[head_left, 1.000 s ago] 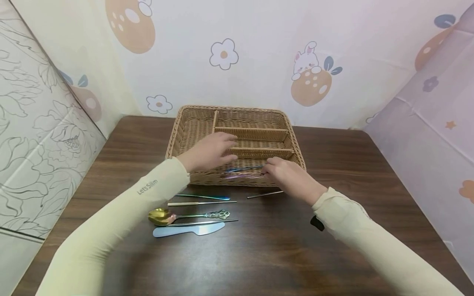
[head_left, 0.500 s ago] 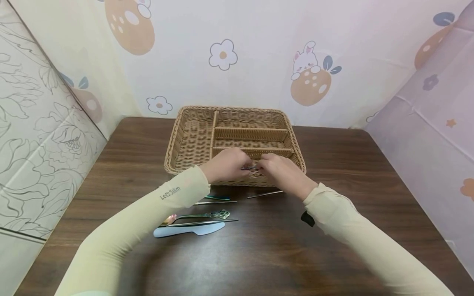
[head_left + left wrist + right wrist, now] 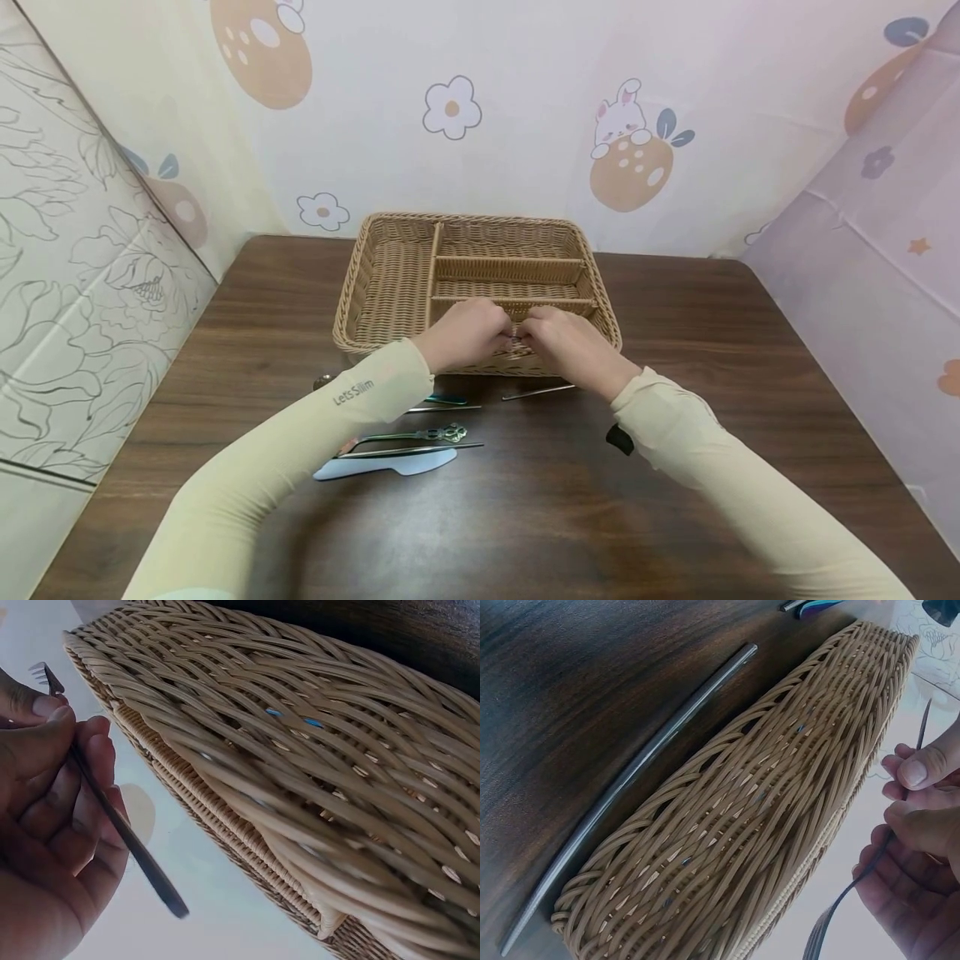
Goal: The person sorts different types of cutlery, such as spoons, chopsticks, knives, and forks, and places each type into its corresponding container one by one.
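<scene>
My left hand point(image 3: 471, 329) and right hand point(image 3: 558, 333) were close together, each with thumb and fingertips pinching the same slim, dark metal fork point(image 3: 124, 825). Its tines pointed towards my right side and the handle end towards my left, and I had it over the front right compartment of the basket. Pale stretchy sleeves point(image 3: 697, 450) covered both my arms, the left one hiding parts of the cutlery.

Nearest me on the dark brown wooden tabletop point(image 3: 525, 517) lay a pale blue knife point(image 3: 382, 465). Just beyond it was a thin, tapered silver stick point(image 3: 427, 451), then a greenish metal utensil with an ornate openwork handle point(image 3: 448, 433), a second slim metal stick point(image 3: 450, 409) and a shiny teal handle point(image 3: 447, 400). To the right, a thin silver rod point(image 3: 641, 769) lay just in front of the tan woven basket point(image 3: 342, 321). Blue glints showed through its wicker. Past the basket hung a whitish wall cloth point(image 3: 525, 108) printed with flowers and a rabbit.
</scene>
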Available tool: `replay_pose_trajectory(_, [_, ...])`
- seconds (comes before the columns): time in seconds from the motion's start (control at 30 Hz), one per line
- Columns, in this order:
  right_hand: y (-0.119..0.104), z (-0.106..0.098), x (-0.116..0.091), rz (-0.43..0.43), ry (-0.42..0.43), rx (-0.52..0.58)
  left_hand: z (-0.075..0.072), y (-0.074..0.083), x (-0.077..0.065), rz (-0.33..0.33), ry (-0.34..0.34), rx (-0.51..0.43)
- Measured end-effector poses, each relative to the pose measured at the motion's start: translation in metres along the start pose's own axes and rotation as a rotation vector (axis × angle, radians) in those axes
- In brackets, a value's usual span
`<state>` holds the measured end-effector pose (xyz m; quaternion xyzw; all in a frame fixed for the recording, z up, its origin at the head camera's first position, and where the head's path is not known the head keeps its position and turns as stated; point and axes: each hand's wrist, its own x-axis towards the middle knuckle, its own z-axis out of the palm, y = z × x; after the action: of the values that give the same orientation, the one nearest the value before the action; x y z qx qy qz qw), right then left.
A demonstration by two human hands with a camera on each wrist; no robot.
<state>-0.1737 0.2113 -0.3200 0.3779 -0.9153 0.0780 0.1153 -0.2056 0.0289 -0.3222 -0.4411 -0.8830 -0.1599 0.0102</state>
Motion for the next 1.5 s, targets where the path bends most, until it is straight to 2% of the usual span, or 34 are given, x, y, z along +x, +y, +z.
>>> replay_pose_trajectory(0.2, [0.005, -0.001, 0.000, 0.026, 0.005, 0.080, 0.000, 0.001, 0.003, 0.014, 0.018, 0.065])
replay_pose_trajectory(0.33, [0.008, -0.005, 0.001, 0.049, 0.004, 0.124, 0.000, -0.001, 0.004, 0.025, 0.052, 0.052])
replay_pose_trajectory(0.47, [0.011, -0.011, 0.002, 0.085, -0.002, 0.119, -0.002, -0.002, 0.004, 0.017, 0.067, 0.044])
replay_pose_trajectory(0.67, [0.027, -0.032, -0.003, 0.208, 0.026, 0.120, -0.004, -0.009, 0.003, -0.021, 0.041, 0.030])
replay_pose_trajectory(0.9, [0.064, -0.046, -0.018, 0.372, 0.054, 0.137, -0.014, -0.020, 0.003, -0.068, 0.057, 0.008])
replay_pose_trajectory(1.0, [0.078, -0.042, -0.028, 0.447, 0.017, 0.154, -0.021, -0.023, 0.005, -0.098, 0.055, -0.006])
replay_pose_trajectory(1.1, [0.088, -0.032, -0.035, 0.522, -0.062, 0.199, -0.030, -0.027, 0.008, -0.123, 0.058, -0.014])
replay_pose_trajectory(1.27, [0.099, -0.009, -0.042, 0.586, -0.184, 0.291, -0.043, -0.036, 0.013, -0.176, 0.079, -0.023])
replay_pose_trajectory(1.5, [0.099, 0.018, -0.048, 0.631, -0.183, 0.415, -0.049, -0.049, 0.016, -0.244, 0.078, -0.022])
